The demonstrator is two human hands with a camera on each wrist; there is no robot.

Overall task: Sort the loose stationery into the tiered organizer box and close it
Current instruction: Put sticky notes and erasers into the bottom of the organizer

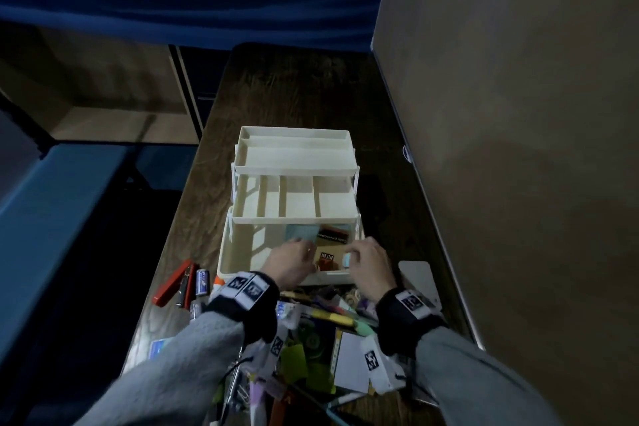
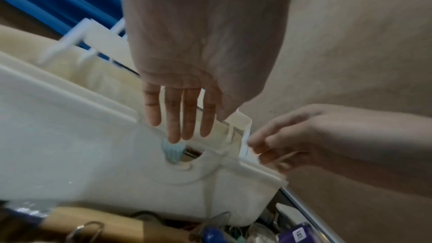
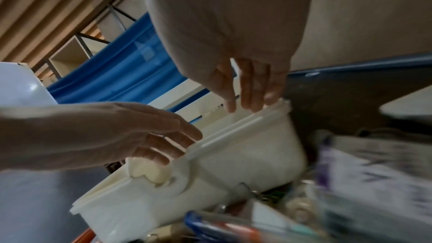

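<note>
Loose stationery pile (image 1: pixel 311 339) nearest — both hands over organizer box (image 1: pixel 238 263) bottom bin: left hand (image 1: pixel 294 261) fingers straight, right hand (image 1: pixel 368 261) fingers loosely curled, empty.

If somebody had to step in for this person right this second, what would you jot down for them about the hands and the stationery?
Left hand: open, fingers straight, reaching over the front rim into the organizer box's bottom bin. It holds nothing.
Right hand: fingers loosely bent at the front right rim; whether it pinches anything is unclear.
Box: fanned open on the table, both upper trays bare.
Done: a few flat packets and a small pale blue item lie in the bottom bin.
Left: the stationery pile in front of the box and the red stapler at its left remain unsorted; then close the box.
</note>
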